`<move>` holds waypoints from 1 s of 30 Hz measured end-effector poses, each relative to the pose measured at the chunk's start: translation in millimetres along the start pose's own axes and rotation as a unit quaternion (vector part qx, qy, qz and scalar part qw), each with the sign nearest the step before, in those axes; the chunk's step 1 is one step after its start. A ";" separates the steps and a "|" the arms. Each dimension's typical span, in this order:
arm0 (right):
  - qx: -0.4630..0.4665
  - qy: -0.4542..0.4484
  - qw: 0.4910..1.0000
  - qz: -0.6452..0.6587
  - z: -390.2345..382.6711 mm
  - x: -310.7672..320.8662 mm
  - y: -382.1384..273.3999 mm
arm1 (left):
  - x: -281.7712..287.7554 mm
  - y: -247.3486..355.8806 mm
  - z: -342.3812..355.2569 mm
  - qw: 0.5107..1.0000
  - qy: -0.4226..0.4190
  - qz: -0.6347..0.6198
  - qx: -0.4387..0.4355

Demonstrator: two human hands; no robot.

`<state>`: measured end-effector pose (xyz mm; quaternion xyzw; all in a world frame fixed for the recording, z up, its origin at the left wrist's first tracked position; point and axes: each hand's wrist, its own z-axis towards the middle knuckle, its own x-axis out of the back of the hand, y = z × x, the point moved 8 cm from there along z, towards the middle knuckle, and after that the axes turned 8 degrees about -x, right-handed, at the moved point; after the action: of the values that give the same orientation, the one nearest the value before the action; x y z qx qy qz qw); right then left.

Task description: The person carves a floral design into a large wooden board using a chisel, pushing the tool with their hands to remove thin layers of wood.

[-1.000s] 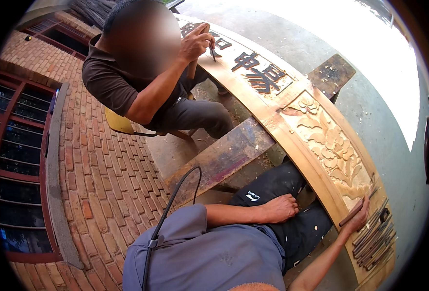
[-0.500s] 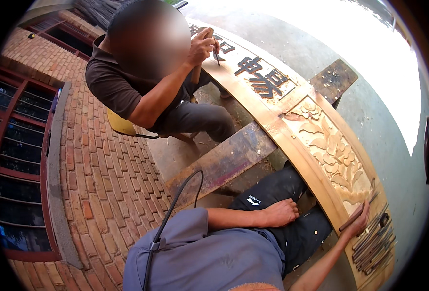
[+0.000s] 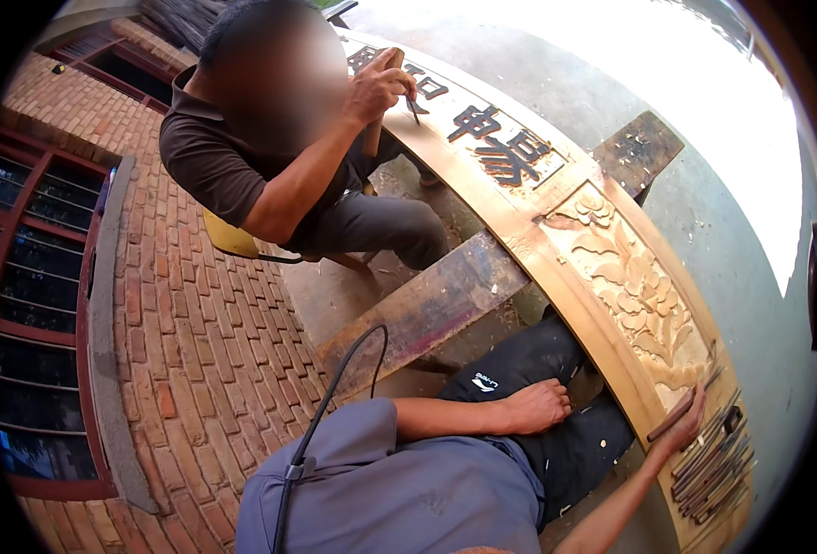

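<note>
My left hand (image 3: 539,406) rests on my dark trousers, its fingers curled in and no object showing in it. At the near end of a long wooden board (image 3: 586,325), my right hand (image 3: 683,428) is closed around a carving chisel (image 3: 669,415). The chisel's brown handle sticks out toward me, and its thin metal end points away past the fingers. Beside that hand lie several carving tools (image 3: 711,471) in a row on the board. Just beyond it is a carved relief of flowers and leaves (image 3: 644,300).
Across from me a seated co-worker (image 3: 242,152) holds a wooden mallet (image 3: 372,134) and a thin chisel (image 3: 414,111) over dark carved characters (image 3: 491,143). A worn plank (image 3: 427,300) and a second support (image 3: 637,152) lie under the board. A brick wall (image 3: 187,369) stands at left.
The co-worker's head and upper body have shifted slightly to the left. My two hands and the chisel stay in nearly the same place.
</note>
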<state>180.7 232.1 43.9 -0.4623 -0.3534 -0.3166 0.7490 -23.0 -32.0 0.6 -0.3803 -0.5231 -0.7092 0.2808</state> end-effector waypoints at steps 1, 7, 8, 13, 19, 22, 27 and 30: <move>0.006 0.007 1.000 0.005 0.3 0.5 -1.7 | 0.2 -0.9 -0.2 1.000 -0.005 0.005 0.004; -0.004 -0.011 1.000 0.016 -0.3 0.3 6.1 | 4.7 3.1 0.3 1.000 0.007 -0.011 -0.001; -0.004 -0.011 1.000 0.013 -0.3 1.2 9.2 | 4.5 3.8 1.3 1.000 0.007 -0.013 -0.002; 0.001 -0.013 1.000 -0.008 2.0 -5.4 -2.0 | 0.5 -0.7 -1.8 1.000 -0.002 0.000 0.001; -0.039 -0.024 0.998 0.040 4.6 -0.7 3.8 | 7.2 -1.6 0.2 0.999 0.000 -0.044 0.009; -0.065 -0.030 0.990 0.122 7.6 -5.9 9.9 | 31.1 -7.6 -0.1 0.990 0.080 -0.111 0.028; 0.007 0.005 1.000 0.004 -2.6 -5.1 -5.8 | 74.5 -33.4 11.5 0.979 0.183 -0.078 0.042; 0.023 -0.042 0.999 0.014 -4.2 -21.0 -19.1 | 70.6 -53.1 5.0 0.969 0.222 -0.077 0.078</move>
<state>154.8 224.3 34.2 -0.4631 -0.3857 -0.2785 0.7478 -103.1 -11.6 32.2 -0.1491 -0.5294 -0.7520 0.3633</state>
